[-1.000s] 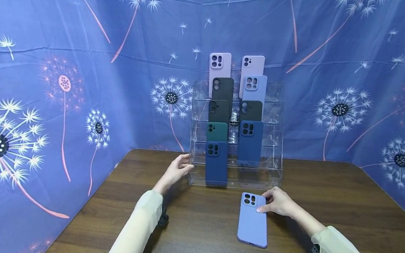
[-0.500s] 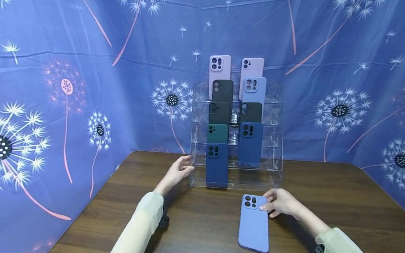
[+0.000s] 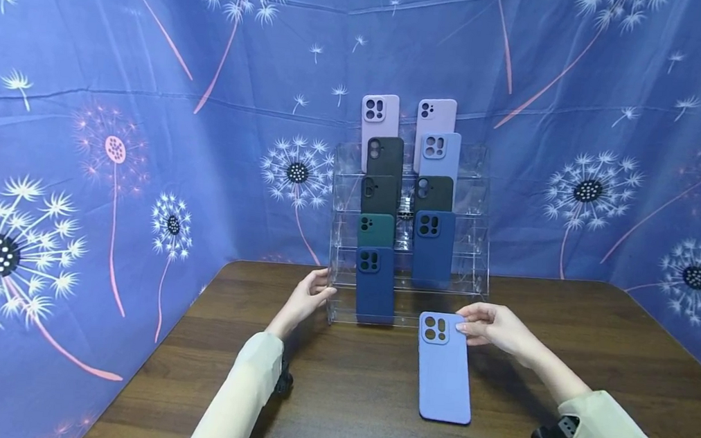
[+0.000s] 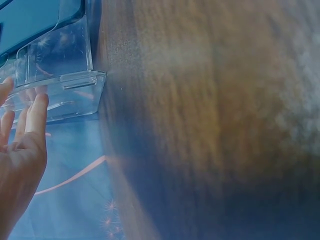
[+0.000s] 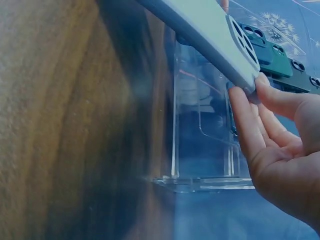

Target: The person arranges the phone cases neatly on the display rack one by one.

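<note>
My right hand [image 3: 494, 329] pinches a light purple-blue phone case [image 3: 444, 377] by its upper right corner. The case tilts up before the clear display rack [image 3: 407, 319], camera cutouts at its top. In the right wrist view, thumb and fingers [image 5: 245, 117] meet at the case's [image 5: 210, 42] corner. My left hand [image 3: 306, 298] touches the left side of the rack, its fingers [image 4: 37, 112] fairly straight along the clear panel in the left wrist view. Nearest that hand, a dark blue phone case [image 3: 375, 291] stands in the bottom tier.
Two columns of phone cases fill tiers of the rack: a green case [image 3: 377, 230], another blue case [image 3: 432, 250], a light blue case [image 3: 440, 154], dark cases [image 3: 434, 193] and pale lilac cases [image 3: 379, 121]. The wooden table [image 3: 335, 398] meets a blue dandelion-print cloth [image 3: 203, 185].
My right hand has raised the top of the light purple-blue phone case from lying on the table to a tilt, nearer the rack. The left hand stays at the rack's side.
</note>
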`<state>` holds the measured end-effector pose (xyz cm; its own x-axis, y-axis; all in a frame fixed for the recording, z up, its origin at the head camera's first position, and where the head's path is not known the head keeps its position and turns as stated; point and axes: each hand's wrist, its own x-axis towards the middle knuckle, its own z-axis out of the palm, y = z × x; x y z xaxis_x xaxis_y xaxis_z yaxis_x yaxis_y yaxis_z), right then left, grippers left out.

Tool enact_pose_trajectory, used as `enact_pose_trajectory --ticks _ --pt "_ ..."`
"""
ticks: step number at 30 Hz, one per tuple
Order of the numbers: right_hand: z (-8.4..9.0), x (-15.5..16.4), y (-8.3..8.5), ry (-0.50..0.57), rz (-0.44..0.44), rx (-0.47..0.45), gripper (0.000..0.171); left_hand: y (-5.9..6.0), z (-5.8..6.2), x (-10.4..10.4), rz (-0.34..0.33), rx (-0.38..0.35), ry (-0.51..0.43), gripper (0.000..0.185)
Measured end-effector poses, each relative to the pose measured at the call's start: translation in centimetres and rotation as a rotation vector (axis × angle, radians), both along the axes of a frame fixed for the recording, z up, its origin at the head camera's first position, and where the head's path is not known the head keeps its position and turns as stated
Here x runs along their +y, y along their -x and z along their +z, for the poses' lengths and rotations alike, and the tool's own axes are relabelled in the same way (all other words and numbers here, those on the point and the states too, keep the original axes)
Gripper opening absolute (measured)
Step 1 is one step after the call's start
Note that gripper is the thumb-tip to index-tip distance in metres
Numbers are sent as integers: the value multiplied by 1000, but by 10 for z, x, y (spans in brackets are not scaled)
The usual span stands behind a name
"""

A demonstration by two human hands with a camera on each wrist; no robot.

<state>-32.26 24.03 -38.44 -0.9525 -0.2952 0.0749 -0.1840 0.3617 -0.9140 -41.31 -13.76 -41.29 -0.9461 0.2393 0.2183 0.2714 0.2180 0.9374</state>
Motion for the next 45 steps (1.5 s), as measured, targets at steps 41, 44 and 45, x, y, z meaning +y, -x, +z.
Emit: enact_pose_trajectory --ticks 41,44,45 --pt "70 -13 41 110 -297 445 35 -5 2 -4 -51 -4 -25 56" --pt "56 -5 58 158 -230 480 36 1 -4 -4 -41 -3 -28 57" --pt "55 -5 59 156 -233 477 36 1 -6 -4 -37 0 -25 57"
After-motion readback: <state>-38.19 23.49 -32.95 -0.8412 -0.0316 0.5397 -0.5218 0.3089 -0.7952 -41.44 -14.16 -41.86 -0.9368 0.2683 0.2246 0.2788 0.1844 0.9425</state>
